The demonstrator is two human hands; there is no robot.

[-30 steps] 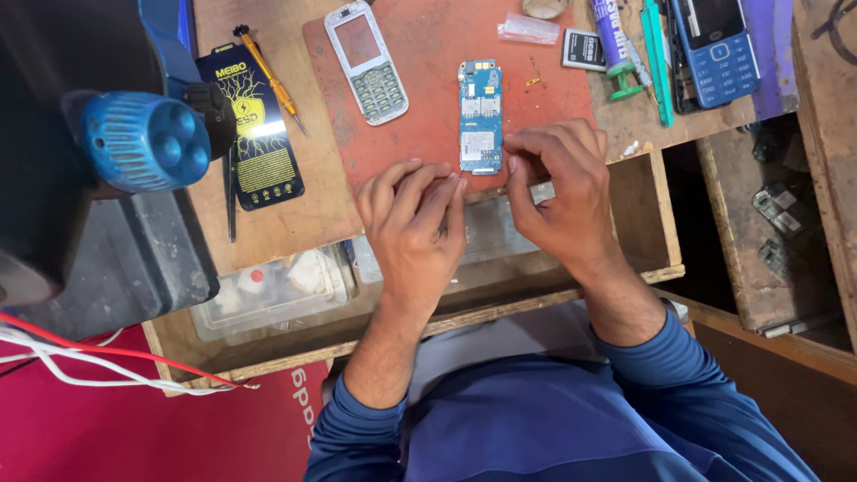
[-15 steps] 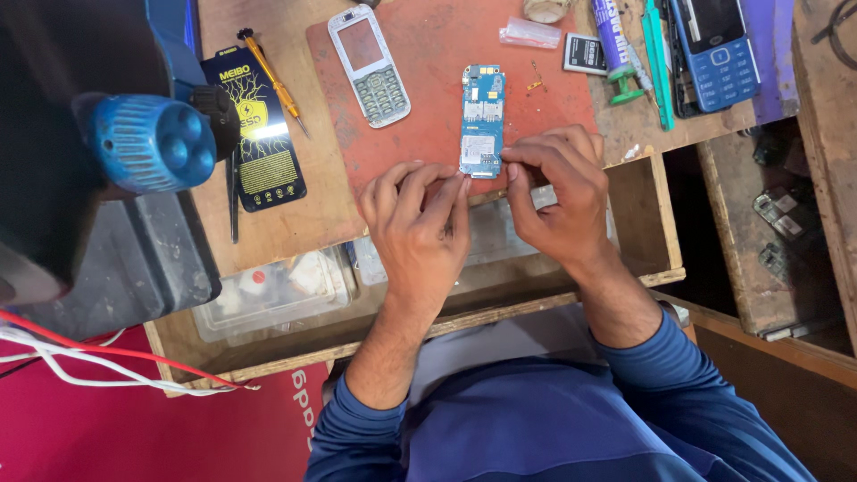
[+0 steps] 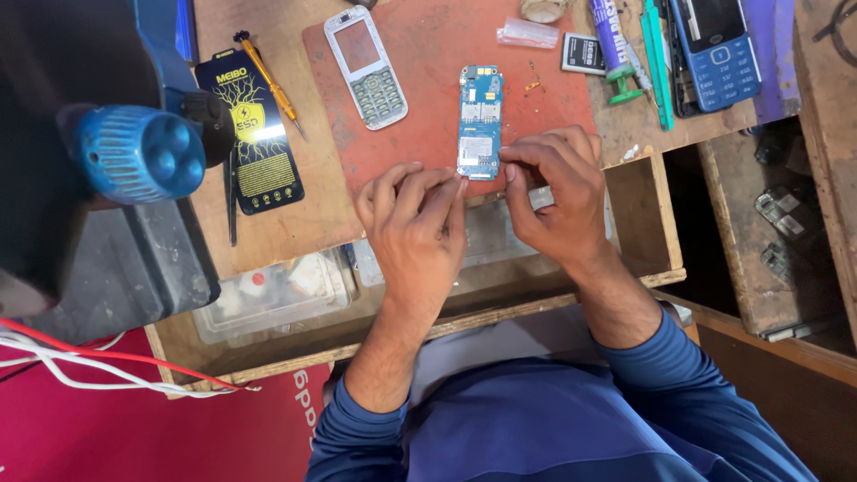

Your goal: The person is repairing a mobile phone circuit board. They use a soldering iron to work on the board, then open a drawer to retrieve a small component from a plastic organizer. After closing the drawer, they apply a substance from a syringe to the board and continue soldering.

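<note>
Where fingers point(image 3: 527, 161) touch circuit board point(image 3: 479, 120); red mat point(image 3: 428, 134), wooden bench point(image 3: 295, 228).

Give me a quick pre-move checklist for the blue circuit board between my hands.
1. Blue circuit board flat on the red mat: ok.
2. Left hand fingertips at the board's lower edge: ok.
3. Right hand touching the board's lower corner: ok.
4. Firm grip on the board: cannot tell.
5. Keypad front cover clear of the board: ok.
6. Yellow screwdriver in hand: not ok, it lies off the mat.
</note>
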